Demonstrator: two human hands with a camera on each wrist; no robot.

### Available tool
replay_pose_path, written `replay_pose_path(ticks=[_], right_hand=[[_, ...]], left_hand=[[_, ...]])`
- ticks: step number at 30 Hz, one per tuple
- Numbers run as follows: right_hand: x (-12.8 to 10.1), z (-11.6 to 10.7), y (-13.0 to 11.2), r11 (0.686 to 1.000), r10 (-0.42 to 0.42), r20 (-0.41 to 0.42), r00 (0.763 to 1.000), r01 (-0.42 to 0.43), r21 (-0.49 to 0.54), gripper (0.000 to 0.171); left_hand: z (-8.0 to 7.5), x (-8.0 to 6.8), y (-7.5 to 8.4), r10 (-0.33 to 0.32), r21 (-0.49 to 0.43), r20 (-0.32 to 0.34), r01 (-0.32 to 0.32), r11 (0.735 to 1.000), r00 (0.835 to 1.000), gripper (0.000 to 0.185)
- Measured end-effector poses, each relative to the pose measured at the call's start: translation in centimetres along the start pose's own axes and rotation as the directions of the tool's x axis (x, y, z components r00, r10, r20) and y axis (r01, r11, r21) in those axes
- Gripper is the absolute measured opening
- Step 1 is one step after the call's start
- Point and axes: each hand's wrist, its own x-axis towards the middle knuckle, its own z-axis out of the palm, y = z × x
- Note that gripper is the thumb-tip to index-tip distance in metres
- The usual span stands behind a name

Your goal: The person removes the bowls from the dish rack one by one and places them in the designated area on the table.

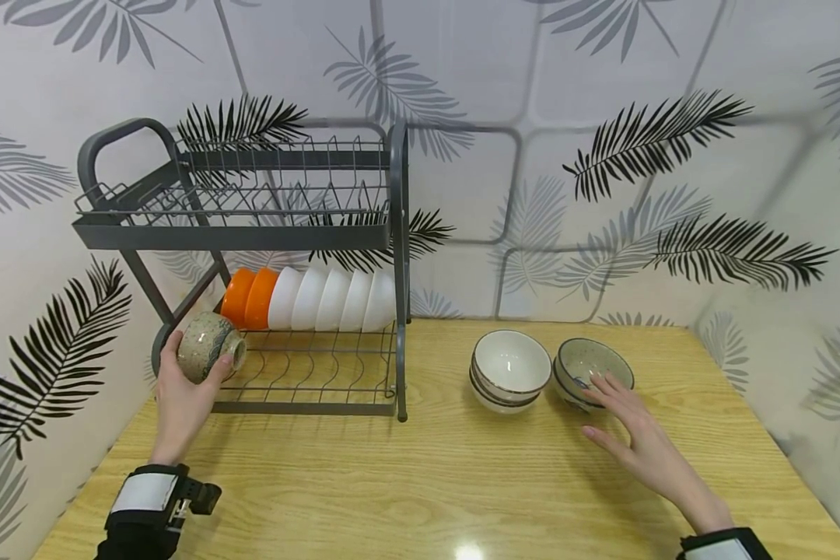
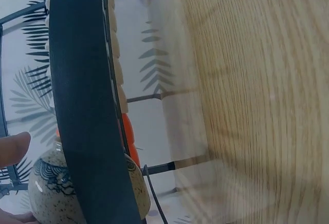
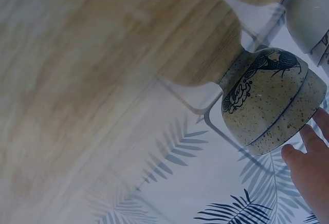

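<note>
Since the rack's (image 1: 238, 233) lower tier stores bowls on edge, my left hand (image 1: 182, 393) grips a speckled bowl (image 1: 206, 346) sideways there, while my right hand (image 1: 637, 435), fingers spread flat, touches another bowl (image 1: 588, 365) upright on the table (image 1: 427, 482).

Pale leaf-print wall panels (image 1: 602, 93) behind a light wood-grain table (image 1: 420, 482).

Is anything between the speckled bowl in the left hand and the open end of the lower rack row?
Nothing visible. The left hand holds the speckled bowl at the lower rack's left end, beside the orange bowls; the wire in front of it is bare.
</note>
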Motion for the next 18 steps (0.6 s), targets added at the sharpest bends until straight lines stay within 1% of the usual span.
replay_pose_path(ticks=[3,8,13,16,18], right_hand=[[0.0,0.0,0.0,1.0,-0.002,-0.002,1.0,0.002,-0.002,0.053],[-0.1,0.0,-0.1,1.0,0.004,-0.002,1.0,-0.004,-0.005,0.053],[-0.2,0.0,-0.1,1.0,0.007,0.001,1.0,-0.007,-0.002,0.053],[-0.2,0.0,-0.1,1.0,0.008,0.001,1.0,-0.008,-0.003,0.053],[-0.2,0.0,-0.1,1.0,0.009,0.002,1.0,-0.009,-0.001,0.053]], left_hand=[[-0.1,0.5,-0.3,-0.008,0.008,0.003,0.007,1.0,1.0,0.08],[-0.3,1.2,-0.5,-0.012,-0.012,-0.007,0.012,1.0,1.0,0.071],[-0.6,1.8,-0.8,-0.071,-0.037,-0.019,0.07,0.997,0.997,0.066],[-0.6,2.1,-0.9,-0.098,-0.045,-0.039,0.096,0.994,0.994,0.064],[-0.6,2.2,-1.0,-0.108,-0.053,-0.052,0.105,0.993,0.993,0.056]])
